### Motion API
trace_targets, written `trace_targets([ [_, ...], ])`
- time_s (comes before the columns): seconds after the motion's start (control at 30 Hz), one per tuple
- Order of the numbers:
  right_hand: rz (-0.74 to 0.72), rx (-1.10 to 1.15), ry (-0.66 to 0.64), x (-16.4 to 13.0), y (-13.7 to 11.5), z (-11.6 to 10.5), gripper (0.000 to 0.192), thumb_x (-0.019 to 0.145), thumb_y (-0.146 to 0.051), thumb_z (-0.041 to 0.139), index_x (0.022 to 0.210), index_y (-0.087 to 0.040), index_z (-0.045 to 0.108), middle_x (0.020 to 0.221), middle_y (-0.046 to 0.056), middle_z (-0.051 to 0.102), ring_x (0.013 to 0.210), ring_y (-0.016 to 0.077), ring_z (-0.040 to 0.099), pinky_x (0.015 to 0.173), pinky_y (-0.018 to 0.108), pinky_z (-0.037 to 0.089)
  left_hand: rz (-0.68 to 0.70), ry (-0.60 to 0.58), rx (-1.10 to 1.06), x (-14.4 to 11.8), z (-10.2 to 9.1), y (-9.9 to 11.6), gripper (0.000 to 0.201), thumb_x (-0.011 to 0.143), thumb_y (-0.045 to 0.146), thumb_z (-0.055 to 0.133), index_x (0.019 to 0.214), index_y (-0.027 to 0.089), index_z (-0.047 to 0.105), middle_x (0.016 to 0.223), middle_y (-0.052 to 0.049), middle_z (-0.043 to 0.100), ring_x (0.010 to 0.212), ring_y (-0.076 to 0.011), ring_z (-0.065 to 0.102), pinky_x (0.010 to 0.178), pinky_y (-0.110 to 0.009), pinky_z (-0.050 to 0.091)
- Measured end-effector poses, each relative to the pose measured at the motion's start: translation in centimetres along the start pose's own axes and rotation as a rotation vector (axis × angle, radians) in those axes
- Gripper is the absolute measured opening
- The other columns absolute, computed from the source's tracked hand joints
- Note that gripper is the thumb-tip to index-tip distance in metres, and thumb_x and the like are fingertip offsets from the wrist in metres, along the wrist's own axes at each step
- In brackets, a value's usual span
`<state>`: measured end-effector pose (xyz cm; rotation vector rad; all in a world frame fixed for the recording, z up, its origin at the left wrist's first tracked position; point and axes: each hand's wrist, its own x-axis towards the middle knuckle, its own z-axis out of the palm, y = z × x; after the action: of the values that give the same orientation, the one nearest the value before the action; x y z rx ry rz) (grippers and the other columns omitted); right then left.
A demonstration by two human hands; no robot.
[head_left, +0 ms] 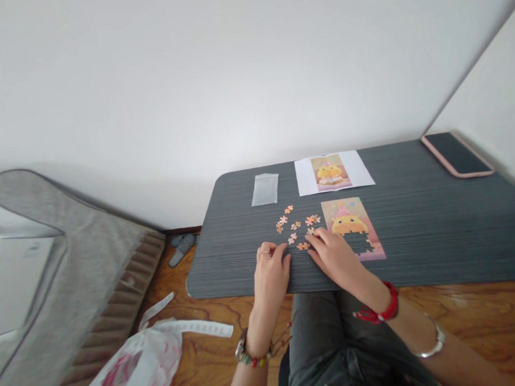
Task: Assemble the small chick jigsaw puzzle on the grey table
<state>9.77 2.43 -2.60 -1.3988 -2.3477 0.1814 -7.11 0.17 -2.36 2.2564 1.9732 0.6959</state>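
Both wrists wear bracelets; the left hand [270, 267] rests flat and empty on the table [415, 231], while the right hand [334, 252] fingers loose puzzle pieces [297, 225] beside the jigsaw [349, 223], grip unclear. Matching a piece's shape to the gap at the jigsaw's lower edge seems wise. Piece details are too small to read.

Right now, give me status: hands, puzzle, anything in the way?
Left hand flat on table, empty. Right hand fingering loose pieces beside puzzle; grip unclear. Puzzle has gap at lower edge. Nothing between.
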Motion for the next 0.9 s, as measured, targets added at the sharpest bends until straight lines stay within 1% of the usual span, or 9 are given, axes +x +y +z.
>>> trace_targets([
  [0.07,-0.006,-0.016,-0.024,0.5,0.0,0.4,0.015,0.085,-0.017,0.049,0.094,-0.016,0.061,0.096,0.010,0.057,0.091,0.0210,0.056,0.080,0.034,0.043,0.008,-0.013,-0.019,-0.1,0.1,0.5,0.017,0.080,0.012,0.054,0.094,0.017,0.062,0.089,-0.005,0.051,0.086,-0.0186,0.052,0.079,-0.034,0.050],
  [0.13,-0.012,-0.034,-0.046,0.6,0.0,0.5,0.013,0.086,-0.019,0.048,0.086,-0.016,0.061,0.094,0.010,0.058,0.089,0.0209,0.056,0.079,0.034,0.043,0.009,-0.034,-0.035,-0.2,0.2,1.1,0.013,0.081,0.013,0.053,0.089,0.018,0.062,0.088,-0.004,0.051,0.085,-0.0181,0.051,0.078,-0.033,0.050],
  [0.2,-0.009,-0.047,-0.054,0.4,-0.2,0.6,0.012,0.086,-0.020,0.049,0.083,-0.016,0.060,0.094,0.010,0.058,0.087,0.0209,0.056,0.078,0.034,0.042,0.009,-0.068,-0.046,-0.5,0.3,1.6,0.014,0.081,0.013,0.053,0.090,0.018,0.063,0.087,-0.004,0.051,0.083,-0.0178,0.051,0.077,-0.032,0.050],
  [0.37,-0.017,-0.013,-0.065,-0.4,-0.7,0.3,0.009,0.085,-0.020,0.053,0.081,-0.016,0.060,0.084,0.007,0.058,0.082,0.0196,0.056,0.077,0.034,0.042,0.006,-0.105,-0.056,-0.9,0.8,2.1,0.023,0.083,0.015,0.052,0.103,0.019,0.062,0.089,-0.005,0.051,0.083,-0.0177,0.050,0.076,-0.031,0.049],
  [0.5,-0.017,0.007,-0.059,-0.5,-0.9,0.4,0.010,0.085,-0.020,0.052,0.082,-0.016,0.061,0.084,0.006,0.057,0.082,0.0192,0.055,0.077,0.033,0.041,0.013,-0.090,-0.063,-0.8,1.0,1.8,0.022,0.083,0.015,0.053,0.103,0.018,0.062,0.088,-0.006,0.050,0.084,-0.0182,0.049,0.076,-0.032,0.049],
  [0.67,-0.007,0.053,-0.063,-0.6,-1.0,0.7,0.014,0.086,-0.018,0.050,0.086,-0.017,0.063,0.083,0.006,0.058,0.077,0.0180,0.054,0.071,0.030,0.041,0.014,-0.093,-0.074,-0.4,1.1,1.4,0.022,0.084,0.018,0.054,0.104,0.018,0.063,0.088,-0.006,0.050,0.083,-0.0184,0.050,0.075,-0.032,0.049],
  [0.73,-0.014,0.070,-0.053,-0.7,-0.9,0.7,0.015,0.087,-0.017,0.049,0.088,-0.017,0.064,0.082,0.005,0.058,0.076,0.0178,0.054,0.071,0.030,0.041,0.000,-0.088,-0.069,-0.2,1.1,1.3,0.023,0.082,0.018,0.056,0.105,0.018,0.063,0.090,-0.006,0.051,0.086,-0.0194,0.050,0.075,-0.032,0.049],
  [0.8,-0.024,0.075,-0.040,-0.8,-0.8,0.7,0.018,0.088,-0.018,0.047,0.087,-0.017,0.065,0.081,0.005,0.058,0.077,0.0179,0.053,0.072,0.030,0.040,-0.014,-0.083,-0.070,-0.1,1.0,1.3,0.021,0.081,0.018,0.058,0.101,0.018,0.064,0.090,-0.006,0.051,0.087,-0.0199,0.050,0.075,-0.032,0.049],
  [0.9,-0.022,0.054,-0.034,-0.6,-0.6,0.6,0.021,0.089,-0.019,0.044,0.084,-0.017,0.065,0.080,0.005,0.057,0.077,0.0179,0.052,0.074,0.031,0.038,-0.007,-0.077,-0.088,-0.1,0.9,1.3,0.012,0.080,0.016,0.058,0.089,0.019,0.066,0.087,-0.005,0.050,0.083,-0.0186,0.050,0.074,-0.031,0.048],
])
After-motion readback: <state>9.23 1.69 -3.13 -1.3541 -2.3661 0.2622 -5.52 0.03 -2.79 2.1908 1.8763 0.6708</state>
